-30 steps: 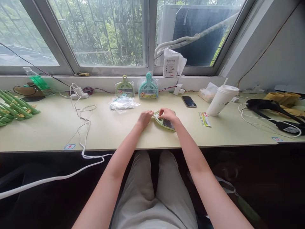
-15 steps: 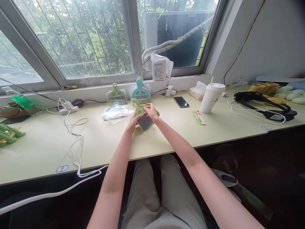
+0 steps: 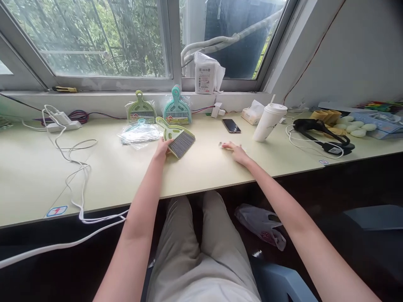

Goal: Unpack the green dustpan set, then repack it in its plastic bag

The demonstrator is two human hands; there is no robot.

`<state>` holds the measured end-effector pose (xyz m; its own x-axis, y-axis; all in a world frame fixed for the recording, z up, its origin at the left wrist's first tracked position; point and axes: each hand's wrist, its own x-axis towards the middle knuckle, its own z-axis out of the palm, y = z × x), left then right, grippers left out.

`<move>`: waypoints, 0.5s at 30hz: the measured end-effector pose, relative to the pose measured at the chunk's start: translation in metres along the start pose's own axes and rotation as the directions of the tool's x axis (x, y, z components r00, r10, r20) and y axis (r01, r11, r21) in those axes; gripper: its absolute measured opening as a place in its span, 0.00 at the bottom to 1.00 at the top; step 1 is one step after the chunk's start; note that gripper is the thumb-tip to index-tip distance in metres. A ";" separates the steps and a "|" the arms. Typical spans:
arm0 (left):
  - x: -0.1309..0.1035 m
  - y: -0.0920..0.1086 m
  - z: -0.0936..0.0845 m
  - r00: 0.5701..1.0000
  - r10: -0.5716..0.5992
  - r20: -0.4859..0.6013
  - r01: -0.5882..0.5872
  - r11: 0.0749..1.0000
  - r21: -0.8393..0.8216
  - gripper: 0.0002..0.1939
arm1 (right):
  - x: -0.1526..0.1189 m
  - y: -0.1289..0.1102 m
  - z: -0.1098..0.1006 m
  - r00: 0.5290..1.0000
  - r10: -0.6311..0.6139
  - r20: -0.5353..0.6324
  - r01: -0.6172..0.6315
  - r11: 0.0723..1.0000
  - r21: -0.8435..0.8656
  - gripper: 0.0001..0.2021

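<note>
Both hands have parted since the earlier frame, when they met on the small green brush and dustpan set at the middle of the desk. Now the left hand (image 3: pixel 162 149) alone keeps the green hand brush (image 3: pixel 176 137), its fingers curled around the lower edge by the grey bristles, while the handle points up toward 11 o'clock. That brush sits lifted just off the pale desk (image 3: pixel 126 176), slightly left of centre.

At about 3 o'clock from the brush, the right hand (image 3: pixel 236 152) lies palm down on the desk, well apart from the left. Its fingers are stretched forward and pressed on a small paper label (image 3: pixel 222 145); whether they pinch it cannot be told.

Beyond the brush, at 12 o'clock, two bagged brush sets, one green (image 3: pixel 140 110) and one teal (image 3: pixel 176 110), lean against the sill. An empty clear bag (image 3: pixel 140 134) lies at 9 o'clock of the brush. Past the right hand, toward 1 o'clock, rest a black phone (image 3: pixel 231 125) and a white lidded cup (image 3: pixel 269 121).
</note>
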<state>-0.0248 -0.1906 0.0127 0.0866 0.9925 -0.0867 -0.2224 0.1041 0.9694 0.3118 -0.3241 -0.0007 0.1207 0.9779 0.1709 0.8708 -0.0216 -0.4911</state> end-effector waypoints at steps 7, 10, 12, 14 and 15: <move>-0.010 0.000 -0.002 1.000 -0.003 0.005 0.003 1.000 -0.009 0.24 | -0.005 -0.062 0.024 0.970 -0.157 -0.186 0.169 0.984 0.049 0.25; -0.010 0.001 -0.001 1.000 -0.017 -0.003 0.017 1.000 -0.002 0.23 | -0.013 -0.066 0.028 0.986 0.059 -0.154 -0.058 0.998 0.007 0.18; -0.009 0.001 -0.001 1.000 -0.019 -0.005 0.019 1.000 0.006 0.23 | -0.022 -0.068 0.030 0.995 0.087 -0.038 -0.089 0.995 -0.042 0.19; -0.009 0.001 0.000 1.000 -0.024 -0.008 0.024 1.000 0.010 0.23 | -0.028 -0.073 0.031 0.996 -0.036 0.087 0.041 0.998 -0.055 0.20; -0.009 0.001 0.000 1.000 -0.024 -0.008 0.024 1.000 0.012 0.23 | -0.029 -0.076 0.031 0.984 -0.123 0.132 0.130 0.990 -0.046 0.21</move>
<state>-0.0258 -0.1994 0.0146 0.0840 0.9902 -0.1115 -0.2085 0.1269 0.9697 0.2272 -0.3441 0.0049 -0.0513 0.9919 0.1163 0.9001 0.0963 -0.4249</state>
